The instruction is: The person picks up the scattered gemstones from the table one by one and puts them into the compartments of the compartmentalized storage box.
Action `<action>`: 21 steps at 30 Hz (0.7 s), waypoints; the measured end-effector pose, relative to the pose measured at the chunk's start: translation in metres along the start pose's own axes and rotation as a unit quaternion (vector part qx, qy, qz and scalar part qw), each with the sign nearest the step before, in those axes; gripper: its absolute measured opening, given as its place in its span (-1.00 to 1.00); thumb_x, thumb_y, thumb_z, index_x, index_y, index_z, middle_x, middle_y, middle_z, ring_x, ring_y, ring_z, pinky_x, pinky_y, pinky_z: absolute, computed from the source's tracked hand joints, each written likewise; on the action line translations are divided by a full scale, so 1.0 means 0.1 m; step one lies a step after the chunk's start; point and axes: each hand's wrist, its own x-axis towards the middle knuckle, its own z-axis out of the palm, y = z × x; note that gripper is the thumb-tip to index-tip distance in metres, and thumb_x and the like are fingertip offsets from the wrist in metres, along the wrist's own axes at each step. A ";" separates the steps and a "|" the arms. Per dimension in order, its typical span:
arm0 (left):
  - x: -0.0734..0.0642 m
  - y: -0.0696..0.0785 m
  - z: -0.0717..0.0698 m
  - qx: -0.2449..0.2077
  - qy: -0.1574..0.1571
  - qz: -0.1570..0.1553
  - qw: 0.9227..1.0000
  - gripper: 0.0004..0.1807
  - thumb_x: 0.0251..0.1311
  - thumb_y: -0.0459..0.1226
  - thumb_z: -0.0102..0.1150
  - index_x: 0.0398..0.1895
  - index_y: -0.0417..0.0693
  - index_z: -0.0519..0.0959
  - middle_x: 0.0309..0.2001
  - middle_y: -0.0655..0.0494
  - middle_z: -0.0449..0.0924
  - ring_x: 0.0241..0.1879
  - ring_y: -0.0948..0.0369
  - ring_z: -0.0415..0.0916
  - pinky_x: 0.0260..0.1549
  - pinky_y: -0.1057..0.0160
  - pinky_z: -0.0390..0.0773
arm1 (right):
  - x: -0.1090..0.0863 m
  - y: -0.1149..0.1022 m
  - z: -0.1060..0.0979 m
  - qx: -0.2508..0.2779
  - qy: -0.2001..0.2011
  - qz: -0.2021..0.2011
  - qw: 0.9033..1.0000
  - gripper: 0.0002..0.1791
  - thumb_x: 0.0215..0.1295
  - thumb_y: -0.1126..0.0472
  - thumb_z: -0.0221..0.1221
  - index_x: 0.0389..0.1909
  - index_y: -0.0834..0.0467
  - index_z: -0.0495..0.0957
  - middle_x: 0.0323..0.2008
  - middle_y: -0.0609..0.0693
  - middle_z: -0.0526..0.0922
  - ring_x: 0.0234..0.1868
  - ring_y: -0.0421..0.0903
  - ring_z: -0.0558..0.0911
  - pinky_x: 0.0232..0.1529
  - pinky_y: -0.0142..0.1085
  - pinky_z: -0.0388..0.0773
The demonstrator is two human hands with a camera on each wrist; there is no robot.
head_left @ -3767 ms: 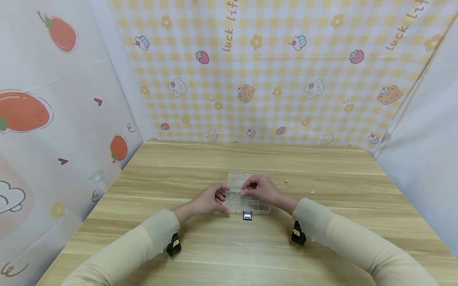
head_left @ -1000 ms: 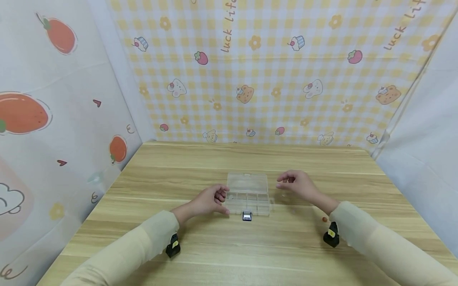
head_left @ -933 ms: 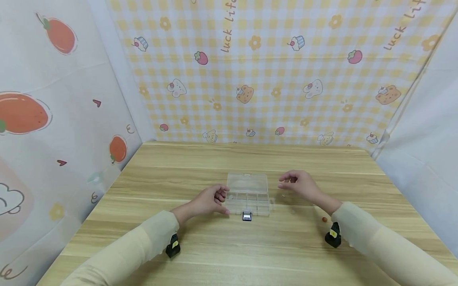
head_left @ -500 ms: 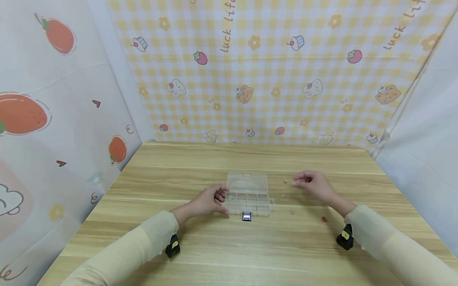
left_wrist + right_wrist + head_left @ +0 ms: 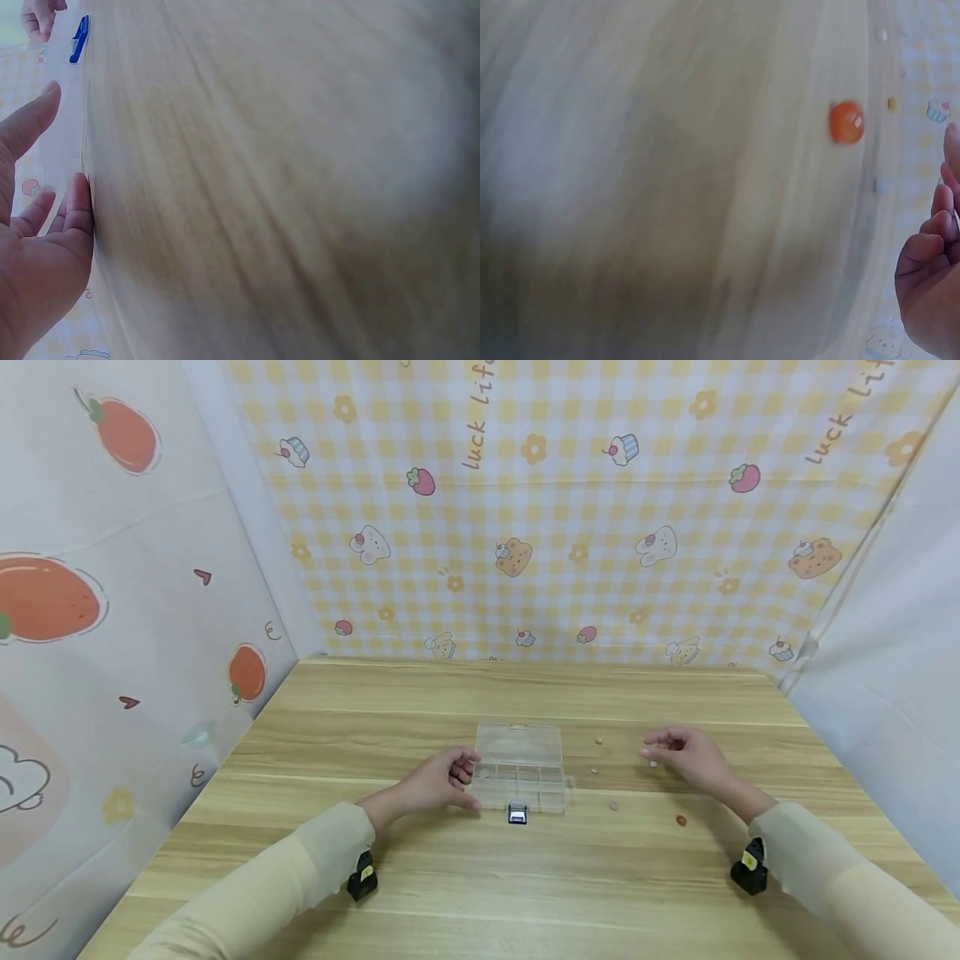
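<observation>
A clear plastic compartment box (image 5: 553,797) lies on the table with its lid (image 5: 519,743) laid back. A small pale piece (image 5: 483,773) sits in its back left compartment. My left hand (image 5: 438,779) holds the box at its left end, thumb at the front corner and index finger near the back. My right hand (image 5: 693,760) hovers right of the box, fingers loosely bent, with the fingertips just over a small white bead (image 5: 653,764). Whether they touch it I cannot tell. In the right wrist view an orange bead (image 5: 847,122) shows beside the right hand (image 5: 930,277).
Between box and right hand lie a yellowish bead (image 5: 599,741), a small pale piece (image 5: 595,770) and a greyish piece (image 5: 613,806). A blue-edged clasp (image 5: 517,813) sticks out at the box's front. A patterned cloth (image 5: 600,527) hangs behind the wooden table (image 5: 450,893).
From above the box my right hand has moved right, past the yellowish bead, to the white bead. The left hand has stayed at the box's left end.
</observation>
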 end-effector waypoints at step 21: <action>0.01 -0.01 0.00 -0.004 -0.002 0.000 1.000 -0.22 -0.15 -0.37 0.56 0.19 -0.28 0.39 -0.11 -0.02 0.42 -0.16 0.12 0.38 -0.18 0.24 0.51 | -0.01 0.20 -0.07 0.014 -0.043 0.009 0.999 -0.64 0.18 0.13 0.37 -0.15 0.33 0.62 -0.39 0.02 0.55 -0.42 -0.16 0.42 -0.47 -0.39 0.40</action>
